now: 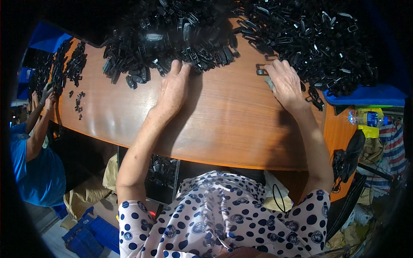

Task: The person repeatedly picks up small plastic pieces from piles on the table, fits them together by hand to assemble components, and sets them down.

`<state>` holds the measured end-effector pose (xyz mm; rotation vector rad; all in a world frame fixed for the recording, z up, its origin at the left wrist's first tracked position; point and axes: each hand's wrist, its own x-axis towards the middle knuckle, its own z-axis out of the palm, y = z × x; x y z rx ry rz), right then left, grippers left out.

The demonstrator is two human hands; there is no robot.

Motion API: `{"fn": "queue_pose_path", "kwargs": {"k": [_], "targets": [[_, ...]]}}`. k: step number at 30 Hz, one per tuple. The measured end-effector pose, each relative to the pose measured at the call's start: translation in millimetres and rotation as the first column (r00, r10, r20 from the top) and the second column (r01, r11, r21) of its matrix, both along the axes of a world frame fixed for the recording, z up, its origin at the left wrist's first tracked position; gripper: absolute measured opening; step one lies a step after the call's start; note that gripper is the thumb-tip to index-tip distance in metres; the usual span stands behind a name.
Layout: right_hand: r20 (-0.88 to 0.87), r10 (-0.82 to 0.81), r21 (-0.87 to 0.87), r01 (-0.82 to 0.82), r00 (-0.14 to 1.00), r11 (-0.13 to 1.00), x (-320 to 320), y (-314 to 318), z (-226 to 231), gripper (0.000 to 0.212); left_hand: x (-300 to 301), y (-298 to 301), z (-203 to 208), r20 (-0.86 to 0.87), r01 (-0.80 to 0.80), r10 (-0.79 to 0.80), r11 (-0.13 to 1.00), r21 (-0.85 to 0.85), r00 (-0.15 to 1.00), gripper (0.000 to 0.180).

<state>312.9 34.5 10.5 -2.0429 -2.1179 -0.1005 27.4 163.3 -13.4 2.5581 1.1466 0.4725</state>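
Observation:
My left hand (173,88) reaches to the near edge of a large heap of small black plastic buckle parts (142,51). Its fingers are curled together, and their tips are hidden, so whatever they pinch does not show. My right hand (285,84) is closed on a black rectangular buckle frame (260,69) that sticks out left of its fingertips. Something grey covers the thumb of that hand. Beside and beyond it spreads a second heap of black buckle parts (318,47), some with open frames.
The parts lie on a brown wooden table (223,129) with a curved near edge. A blue tray (365,99) and a plastic bottle (368,118) are at the right. At the far left a person in blue (38,167) handles more black parts. Blue crates (92,232) stand on the floor.

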Motion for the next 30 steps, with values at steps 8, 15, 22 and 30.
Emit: {"fn": "queue_pose_path", "kwargs": {"k": [8,15,22,30], "targets": [[0.084,0.158,-0.138,-0.145,0.984,0.980,6.1,9.7,0.1,0.023,-11.5,15.6,-3.0,-0.207,0.178,-0.139,0.967,0.182,0.968,0.022],[-0.743,-0.160,-0.114,0.113,0.650,0.987,-9.4,-4.2,1.8,0.034,-26.8,-26.8,11.9,-0.027,0.113,-0.113,0.994,0.002,0.993,0.023],[-0.889,-0.305,-0.352,-0.083,0.341,0.932,-22.7,-38.1,-0.8,0.046,-36.4,-111.1,29.7,-0.015,0.172,-0.175,0.977,-0.129,0.984,0.021],[-0.386,0.115,-0.122,-0.175,0.915,0.977,-40.3,-72.9,13.5,0.044,-27.7,-159.7,16.8,-0.144,0.329,-0.319,0.943,0.054,0.937,0.020]]}}
